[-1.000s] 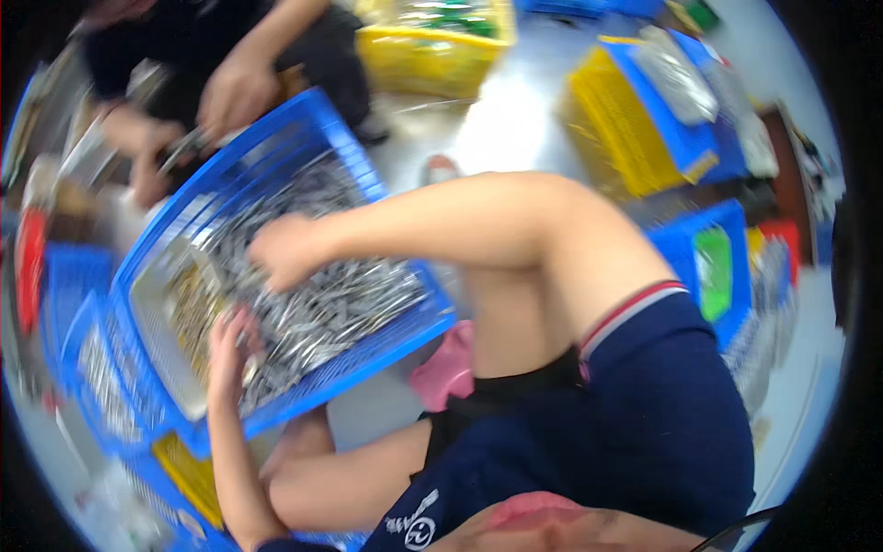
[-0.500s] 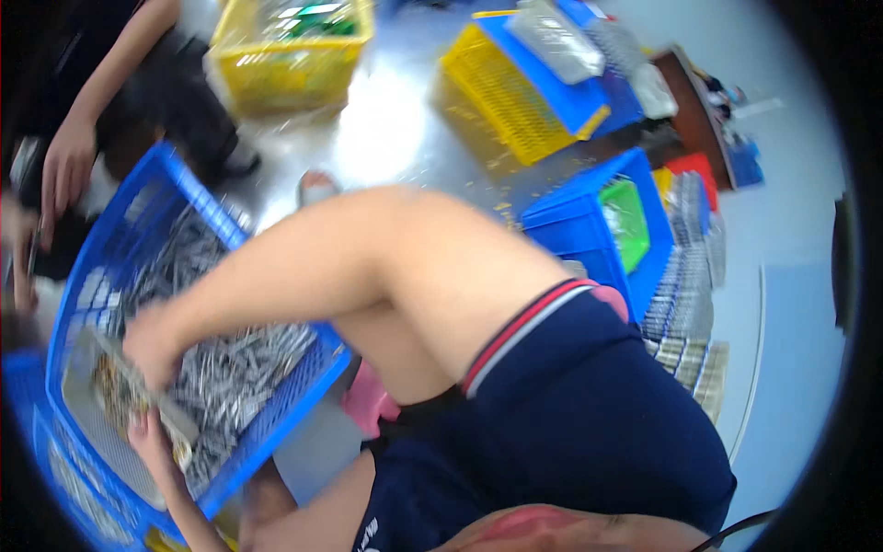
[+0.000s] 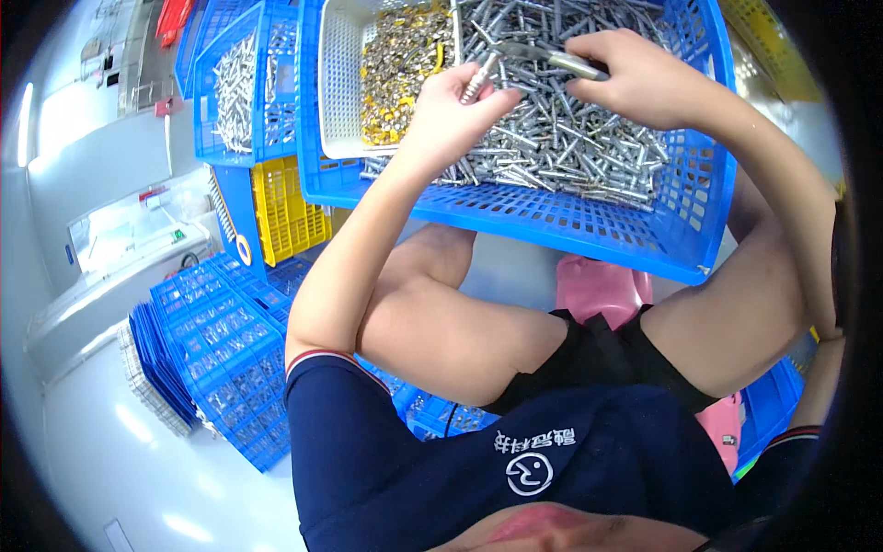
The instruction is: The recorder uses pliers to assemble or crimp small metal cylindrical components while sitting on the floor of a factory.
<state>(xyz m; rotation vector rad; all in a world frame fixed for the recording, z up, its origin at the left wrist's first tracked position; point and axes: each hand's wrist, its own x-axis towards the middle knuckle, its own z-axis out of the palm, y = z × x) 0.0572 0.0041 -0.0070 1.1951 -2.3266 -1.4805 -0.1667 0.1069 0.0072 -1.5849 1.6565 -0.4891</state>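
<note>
In my left hand a small threaded metal piece is pinched between thumb and fingers, tilted upward. My right hand is closed round the silver handle of a slim knife-like tool. Its dark end reaches to the tip of the threaded piece; whether they touch I cannot tell. Both hands are over a blue mesh crate heaped with loose grey metal pieces. At the crate's left side sits a white basket of small brassy and dark bits, with yellow scraps among them.
To the left stands another blue crate holding pale metal pieces, beside a yellow crate. Stacked blue baskets fill the floor at lower left. A pink stool shows between my knees.
The view has swung, so the crate now lies at the top centre. My hands have come away from the white basket's edge and are now over the grey metal pieces.
</note>
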